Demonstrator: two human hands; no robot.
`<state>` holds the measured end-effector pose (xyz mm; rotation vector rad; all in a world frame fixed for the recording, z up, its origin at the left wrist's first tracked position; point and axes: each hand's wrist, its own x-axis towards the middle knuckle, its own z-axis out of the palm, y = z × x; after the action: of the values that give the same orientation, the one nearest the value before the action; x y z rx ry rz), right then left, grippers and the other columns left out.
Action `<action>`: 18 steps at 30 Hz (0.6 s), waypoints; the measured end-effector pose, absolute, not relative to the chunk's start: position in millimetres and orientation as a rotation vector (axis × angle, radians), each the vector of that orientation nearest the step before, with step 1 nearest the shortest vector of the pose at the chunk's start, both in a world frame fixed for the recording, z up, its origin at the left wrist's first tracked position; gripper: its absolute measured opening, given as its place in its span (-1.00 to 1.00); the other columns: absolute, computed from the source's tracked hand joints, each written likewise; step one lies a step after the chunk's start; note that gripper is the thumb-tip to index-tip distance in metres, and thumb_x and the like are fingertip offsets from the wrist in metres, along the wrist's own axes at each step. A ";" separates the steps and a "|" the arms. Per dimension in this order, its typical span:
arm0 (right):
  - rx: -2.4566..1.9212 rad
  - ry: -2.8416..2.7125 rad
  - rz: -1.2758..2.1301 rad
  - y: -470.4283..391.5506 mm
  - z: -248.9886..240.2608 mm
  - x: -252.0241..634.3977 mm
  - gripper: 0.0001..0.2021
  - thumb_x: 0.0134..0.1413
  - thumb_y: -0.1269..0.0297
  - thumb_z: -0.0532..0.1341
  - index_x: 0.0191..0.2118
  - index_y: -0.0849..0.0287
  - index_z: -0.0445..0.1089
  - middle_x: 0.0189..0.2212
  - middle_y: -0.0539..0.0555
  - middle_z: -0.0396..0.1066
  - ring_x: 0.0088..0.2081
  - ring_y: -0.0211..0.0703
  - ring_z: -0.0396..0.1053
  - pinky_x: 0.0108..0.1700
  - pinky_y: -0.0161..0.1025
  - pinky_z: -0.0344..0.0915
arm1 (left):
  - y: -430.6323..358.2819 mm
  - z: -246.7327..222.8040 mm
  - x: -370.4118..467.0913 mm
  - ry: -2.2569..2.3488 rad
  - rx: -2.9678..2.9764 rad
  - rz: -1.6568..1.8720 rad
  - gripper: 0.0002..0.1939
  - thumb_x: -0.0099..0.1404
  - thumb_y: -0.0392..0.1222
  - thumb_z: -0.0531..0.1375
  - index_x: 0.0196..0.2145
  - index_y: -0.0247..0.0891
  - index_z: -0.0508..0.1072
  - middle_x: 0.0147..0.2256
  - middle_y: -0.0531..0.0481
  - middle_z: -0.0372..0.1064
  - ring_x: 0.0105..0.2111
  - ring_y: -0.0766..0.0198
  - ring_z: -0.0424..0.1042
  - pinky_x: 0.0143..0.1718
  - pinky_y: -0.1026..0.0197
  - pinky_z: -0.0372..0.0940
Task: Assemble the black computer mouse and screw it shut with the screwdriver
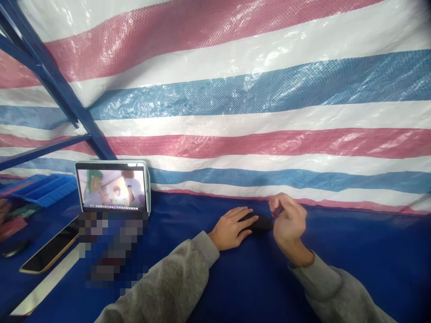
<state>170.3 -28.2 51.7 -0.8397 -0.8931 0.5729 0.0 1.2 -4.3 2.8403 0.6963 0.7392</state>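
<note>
My left hand (233, 229) lies on the blue table surface with its fingers stretched out and apart, their tips over a dark, rounded black object (263, 223) whose kind I cannot make out. Just to the right, my right hand (291, 220) is raised above the table, its fingers curled in a pinch. Between thumb and fingers shows a small dark-red, shiny thing (276, 211), mostly hidden and too blurred to name. The right end of the black object comes close to this hand; whether the two touch is unclear.
A tablet (112, 187) playing a video stands at the left. Near it lie a phone (50, 246), a blue compartment tray (43, 190) and a dark round object (15, 248). Striped plastic sheeting (235, 143) hangs behind the table beside a blue metal frame (63, 85). Another person's hand (4, 210) shows at far left.
</note>
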 end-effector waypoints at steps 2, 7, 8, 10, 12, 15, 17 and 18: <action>-0.828 -0.889 0.557 -29.2 55.5 171.2 -0.70 0.06 0.26 0.13 -0.65 0.16 0.23 -0.65 -0.04 0.16 -0.56 -0.27 0.15 -0.51 -0.25 -0.01 | 1.2 -4.7 0.1 0.699 2.833 0.741 -0.56 0.43 -0.09 0.05 0.23 -0.14 0.22 0.24 -0.06 0.14 0.26 0.14 0.12 0.28 0.01 0.07; -0.825 -0.878 0.623 -27.5 64.9 174.0 -0.73 0.04 0.29 0.16 -0.64 0.16 0.26 -0.64 -0.03 0.21 -0.55 -0.26 0.22 -0.52 -0.26 0.04 | 1.5 -5.4 -0.1 0.697 2.826 0.746 -0.56 0.44 -0.09 0.04 0.24 -0.13 0.21 0.25 -0.06 0.14 0.26 0.14 0.12 0.28 0.00 0.06; -0.824 -0.864 0.653 -27.1 66.5 174.5 -0.73 0.04 0.28 0.17 -0.63 0.17 0.27 -0.63 -0.03 0.23 -0.55 -0.25 0.24 -0.53 -0.26 0.04 | 1.5 -5.3 -0.1 0.695 2.828 0.743 -0.56 0.44 -0.09 0.03 0.24 -0.13 0.20 0.25 -0.06 0.13 0.26 0.14 0.12 0.28 -0.01 0.07; -0.826 -0.820 0.696 -26.7 68.7 175.4 -0.75 0.04 0.26 0.20 -0.61 0.18 0.31 -0.60 -0.01 0.27 -0.54 -0.24 0.28 -0.53 -0.27 0.05 | 1.4 -4.6 -0.2 0.695 2.833 0.733 -0.56 0.44 -0.09 0.03 0.24 -0.12 0.20 0.25 -0.07 0.13 0.26 0.13 0.12 0.27 -0.02 0.08; -0.838 -0.782 0.701 -26.9 69.0 175.4 -0.77 0.02 0.24 0.23 -0.59 0.19 0.35 -0.57 0.00 0.31 -0.52 -0.24 0.29 -0.53 -0.27 0.05 | 1.1 -3.7 -0.1 0.695 2.837 0.728 -0.56 0.44 -0.09 0.04 0.24 -0.13 0.20 0.25 -0.07 0.13 0.26 0.13 0.12 0.28 -0.01 0.08; -0.874 -0.767 0.681 -28.0 66.4 173.8 -0.79 0.00 0.21 0.26 -0.55 0.19 0.37 -0.54 0.00 0.35 -0.49 -0.24 0.30 -0.54 -0.29 0.03 | 0.6 -2.1 0.0 0.692 2.839 0.732 -0.56 0.44 -0.09 0.03 0.23 -0.14 0.21 0.25 -0.06 0.13 0.26 0.15 0.11 0.29 0.01 0.06; -0.886 -0.764 0.664 -28.6 64.3 172.2 -0.80 0.01 0.21 0.27 -0.53 0.18 0.37 -0.53 0.00 0.36 -0.49 -0.24 0.30 -0.54 -0.30 0.02 | 0.3 -1.3 0.1 0.689 2.840 0.734 -0.56 0.44 -0.09 0.03 0.23 -0.14 0.21 0.25 -0.06 0.14 0.26 0.15 0.12 0.28 0.01 0.06; -0.884 -0.769 0.654 -28.8 63.6 171.5 -0.80 0.01 0.21 0.27 -0.53 0.17 0.37 -0.52 0.00 0.36 -0.49 -0.24 0.30 -0.54 -0.30 0.03 | 0.2 -1.0 0.0 0.690 2.840 0.734 -0.56 0.44 -0.09 0.03 0.23 -0.14 0.21 0.25 -0.06 0.14 0.26 0.15 0.12 0.28 0.01 0.07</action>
<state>171.5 -28.8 63.6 -0.8842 -0.7689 0.6539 0.0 0.2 -1.0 2.8398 0.6903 0.7344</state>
